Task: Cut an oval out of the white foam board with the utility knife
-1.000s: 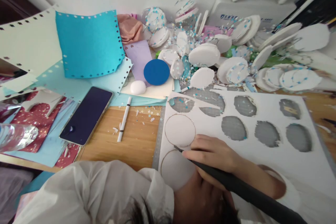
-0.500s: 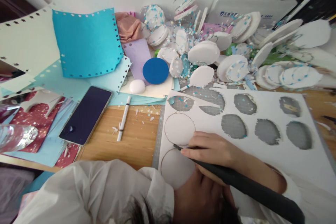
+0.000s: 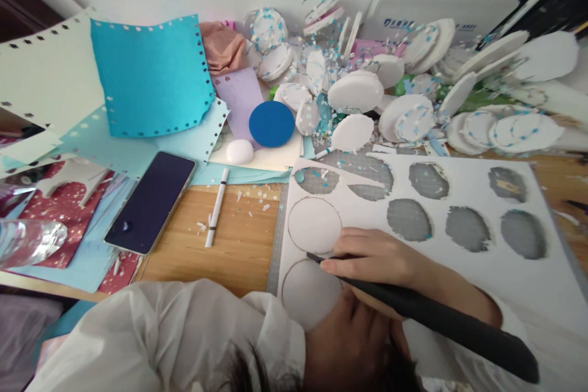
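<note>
A white board [image 3: 468, 294] with a row of ragged oval holes lies over a grey cutting mat [image 3: 275, 257]. Two outlined circles mark its left side: an upper circle [image 3: 315, 225] and a lower circle [image 3: 310, 294]. Closed around a long black craft knife [image 3: 422, 312], my right hand [image 3: 376, 257] rests on the board. The knife's thin tip is between the two circles, close to the lower edge of the upper one. My left hand [image 3: 344, 343] lies on the board below, at the lower circle, its fingers partly hidden under my right hand and hair.
White discs with blue-dotted trim [image 3: 358, 92] crowd the back. A blue disc [image 3: 271, 124], a white oval piece [image 3: 239, 151], a marker [image 3: 217, 208], a phone [image 3: 151, 202] and coloured papers [image 3: 151, 73] lie left. A clear bottle [image 3: 32, 242] is at the far left.
The knife tip and my right hand have shifted slightly right along the gap between the circles. My left hand stays in about the same place.
</note>
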{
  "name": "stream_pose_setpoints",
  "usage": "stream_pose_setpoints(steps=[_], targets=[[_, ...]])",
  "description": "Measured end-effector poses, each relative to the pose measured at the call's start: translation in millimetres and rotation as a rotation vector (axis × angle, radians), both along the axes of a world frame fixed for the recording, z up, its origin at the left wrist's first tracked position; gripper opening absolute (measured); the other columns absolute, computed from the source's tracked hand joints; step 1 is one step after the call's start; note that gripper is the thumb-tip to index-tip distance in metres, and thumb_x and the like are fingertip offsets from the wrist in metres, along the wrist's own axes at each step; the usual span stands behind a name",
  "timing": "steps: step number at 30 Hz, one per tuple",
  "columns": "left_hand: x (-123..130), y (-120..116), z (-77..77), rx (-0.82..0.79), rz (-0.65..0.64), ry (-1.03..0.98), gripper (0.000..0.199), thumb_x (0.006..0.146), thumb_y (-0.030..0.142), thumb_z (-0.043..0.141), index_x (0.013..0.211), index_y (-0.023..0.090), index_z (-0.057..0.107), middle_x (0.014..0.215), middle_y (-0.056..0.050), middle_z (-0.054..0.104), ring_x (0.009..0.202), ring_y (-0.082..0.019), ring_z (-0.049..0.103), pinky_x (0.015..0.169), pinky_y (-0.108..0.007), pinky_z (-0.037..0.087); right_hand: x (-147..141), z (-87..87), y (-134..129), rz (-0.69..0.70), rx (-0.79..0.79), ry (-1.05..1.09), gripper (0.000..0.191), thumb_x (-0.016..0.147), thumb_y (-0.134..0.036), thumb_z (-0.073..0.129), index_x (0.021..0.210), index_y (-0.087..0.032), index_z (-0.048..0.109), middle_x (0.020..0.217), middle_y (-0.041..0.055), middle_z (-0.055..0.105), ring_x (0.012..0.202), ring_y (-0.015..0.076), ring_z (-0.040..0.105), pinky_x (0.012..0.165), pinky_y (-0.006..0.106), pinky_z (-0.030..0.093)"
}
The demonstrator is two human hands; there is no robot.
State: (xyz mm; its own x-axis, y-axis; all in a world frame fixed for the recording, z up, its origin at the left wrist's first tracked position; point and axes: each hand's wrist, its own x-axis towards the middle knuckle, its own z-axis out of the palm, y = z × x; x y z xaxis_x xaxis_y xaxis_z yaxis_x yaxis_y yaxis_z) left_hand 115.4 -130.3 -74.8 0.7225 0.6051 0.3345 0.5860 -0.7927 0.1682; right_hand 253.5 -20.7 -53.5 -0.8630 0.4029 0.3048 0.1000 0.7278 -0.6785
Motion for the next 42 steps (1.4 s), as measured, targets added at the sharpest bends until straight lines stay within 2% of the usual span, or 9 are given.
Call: stream_pose_setpoints(steps=[6,12,19,24,28,34,40,42], targets=[[1.4,0.2,-2.0,0.032,0.022,0.026,0.041,0.098,0.019,0.029,0.119,0.008,0.062,0.111,-0.007,0.069,0.102,-0.024,0.061,0.082,-0.041,0.044,1.7,-1.4,3.7,0.030,-0.014,0.006,0.025,0.094,-0.013,0.047,0.115,-0.016,0.060,0.086,0.0075,0.062,0.077,0.0154,0.050,0.069,0.029,0.041],[-0.6,2.1,2.6,0.002,-0.025,0.076,0.042,0.099,0.021,0.027,0.123,0.007,0.059,0.118,-0.009,0.067,0.109,-0.025,0.060,0.093,-0.044,0.041,4.8,0.8,4.0,0.045,-0.043,-0.003,0.026,0.094,-0.013,0.044,0.114,-0.017,0.060,0.088,0.0082,0.062,0.078,0.0162,0.052,0.070,0.029,0.041],[-1.5,2.9,3.8,0.026,0.004,0.029,0.040,0.098,0.021,0.032,0.120,0.009,0.063,0.121,-0.005,0.068,0.108,-0.022,0.061,0.099,-0.041,0.038,5.7,6.9,8.9,0.065,-0.087,0.015,0.025,0.095,-0.014,0.045,0.113,-0.016,0.061,0.085,0.0076,0.062,0.077,0.0158,0.052,0.068,0.029,0.042],[-2.2,1.4,1.3,0.022,-0.023,0.096,0.043,0.099,0.026,0.030,0.126,0.009,0.060,0.132,-0.006,0.063,0.120,-0.026,0.056,0.104,-0.045,0.034,7.2,12.1,8.1,0.046,-0.135,0.019,0.025,0.098,-0.018,0.042,0.114,-0.017,0.061,0.086,0.0084,0.064,0.079,0.0162,0.055,0.070,0.030,0.043],[-2.4,1.6,0.8,0.034,-0.016,0.097,0.043,0.099,0.025,0.030,0.125,0.010,0.061,0.130,-0.005,0.064,0.119,-0.024,0.057,0.104,-0.044,0.035,7.9,12.2,9.2,0.040,-0.164,0.036,0.029,0.101,-0.023,0.037,0.112,-0.017,0.063,0.084,0.0082,0.064,0.077,0.0157,0.055,0.069,0.030,0.044],[-3.1,3.7,2.9,0.065,-0.018,0.063,0.042,0.099,0.024,0.032,0.120,0.008,0.064,0.128,-0.006,0.065,0.119,-0.024,0.058,0.104,-0.042,0.037,11.6,12.4,12.8,0.067,-0.192,0.052,0.025,0.098,-0.019,0.043,0.114,-0.017,0.061,0.086,0.0089,0.065,0.078,0.0162,0.055,0.069,0.030,0.044],[-4.5,3.5,1.9,0.073,-0.029,0.064,0.043,0.099,0.024,0.030,0.122,0.008,0.063,0.132,-0.008,0.062,0.121,-0.024,0.058,0.103,-0.042,0.040,17.7,11.2,12.1,0.036,-0.253,0.041,0.024,0.096,-0.018,0.044,0.111,-0.018,0.062,0.085,0.0076,0.064,0.078,0.0169,0.057,0.068,0.031,0.046],[-3.9,2.6,1.2,0.083,-0.020,0.073,0.042,0.098,0.023,0.032,0.121,0.007,0.062,0.135,-0.010,0.060,0.123,-0.025,0.057,0.104,-0.042,0.040,26.7,10.8,12.1,-0.029,-0.267,0.055,0.020,0.094,-0.017,0.049,0.108,-0.019,0.063,0.083,0.0061,0.065,0.078,0.0173,0.059,0.071,0.031,0.047]])
